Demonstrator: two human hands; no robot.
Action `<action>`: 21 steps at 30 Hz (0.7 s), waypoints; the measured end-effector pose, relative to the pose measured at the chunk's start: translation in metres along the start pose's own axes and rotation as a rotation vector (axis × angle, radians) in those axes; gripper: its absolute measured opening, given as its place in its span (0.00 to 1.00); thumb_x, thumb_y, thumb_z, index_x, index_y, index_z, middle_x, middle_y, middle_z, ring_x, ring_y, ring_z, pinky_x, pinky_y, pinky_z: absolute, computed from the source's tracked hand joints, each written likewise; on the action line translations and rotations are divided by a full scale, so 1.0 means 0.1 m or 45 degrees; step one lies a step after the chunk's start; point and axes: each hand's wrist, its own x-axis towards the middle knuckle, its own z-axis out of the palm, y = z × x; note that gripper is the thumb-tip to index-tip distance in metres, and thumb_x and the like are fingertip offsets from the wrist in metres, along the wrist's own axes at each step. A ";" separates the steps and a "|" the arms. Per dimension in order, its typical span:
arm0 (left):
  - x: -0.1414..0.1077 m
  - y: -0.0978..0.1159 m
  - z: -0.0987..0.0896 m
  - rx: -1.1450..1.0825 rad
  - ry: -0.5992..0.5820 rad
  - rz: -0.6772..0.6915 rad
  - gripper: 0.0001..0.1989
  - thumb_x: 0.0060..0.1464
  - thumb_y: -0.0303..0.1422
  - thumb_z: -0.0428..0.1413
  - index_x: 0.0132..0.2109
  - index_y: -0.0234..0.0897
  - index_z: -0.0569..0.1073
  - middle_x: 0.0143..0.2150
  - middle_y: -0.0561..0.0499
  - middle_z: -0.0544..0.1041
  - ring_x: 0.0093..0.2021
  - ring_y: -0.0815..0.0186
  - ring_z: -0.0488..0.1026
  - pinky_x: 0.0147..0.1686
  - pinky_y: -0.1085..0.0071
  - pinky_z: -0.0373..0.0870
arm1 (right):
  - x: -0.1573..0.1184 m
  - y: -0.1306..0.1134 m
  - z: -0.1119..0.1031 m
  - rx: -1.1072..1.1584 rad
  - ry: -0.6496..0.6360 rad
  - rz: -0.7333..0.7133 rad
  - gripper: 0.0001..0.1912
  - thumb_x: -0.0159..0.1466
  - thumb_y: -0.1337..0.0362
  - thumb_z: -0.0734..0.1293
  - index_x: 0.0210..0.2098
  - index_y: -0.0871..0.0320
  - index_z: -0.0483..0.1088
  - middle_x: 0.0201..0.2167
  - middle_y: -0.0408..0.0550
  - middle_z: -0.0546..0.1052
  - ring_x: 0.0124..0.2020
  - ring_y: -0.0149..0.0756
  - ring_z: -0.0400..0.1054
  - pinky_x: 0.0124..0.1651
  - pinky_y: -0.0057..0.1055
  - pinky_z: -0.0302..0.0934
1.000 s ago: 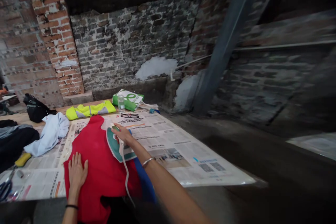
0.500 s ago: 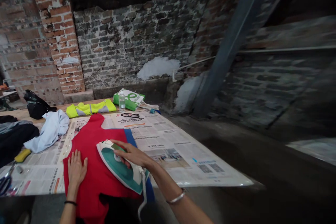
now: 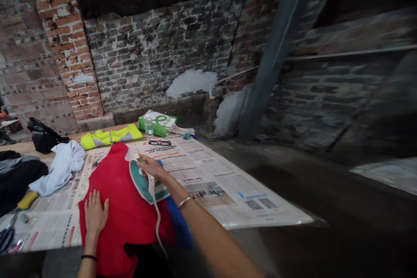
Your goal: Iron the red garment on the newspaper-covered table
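Scorching is threatening the red cloth (image 3: 112, 182), because right fingers (image 3: 145, 161) are grasping the steam iron (image 3: 138, 180) near the flat, released left hand (image 3: 96, 215) at seven o'clock, while its white cord (image 3: 157, 215) is dangling.

Newspaper sheets (image 3: 208, 182) cover the wooden table (image 3: 70, 139).

A soot-stained, whitewashed brick wall (image 3: 156, 61) meets a red brick pier (image 3: 67, 47); a slanted blue-grey steel beam (image 3: 276, 56) crosses the dim, dark concrete floor (image 3: 293, 191).
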 end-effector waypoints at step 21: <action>0.00 0.02 -0.02 0.005 0.007 -0.007 0.31 0.69 0.42 0.43 0.71 0.27 0.67 0.74 0.36 0.64 0.75 0.50 0.60 0.73 0.50 0.58 | -0.44 0.20 -0.15 0.115 -0.421 -0.147 0.40 0.70 0.56 0.72 0.76 0.59 0.57 0.23 0.37 0.73 0.19 0.29 0.65 0.25 0.25 0.64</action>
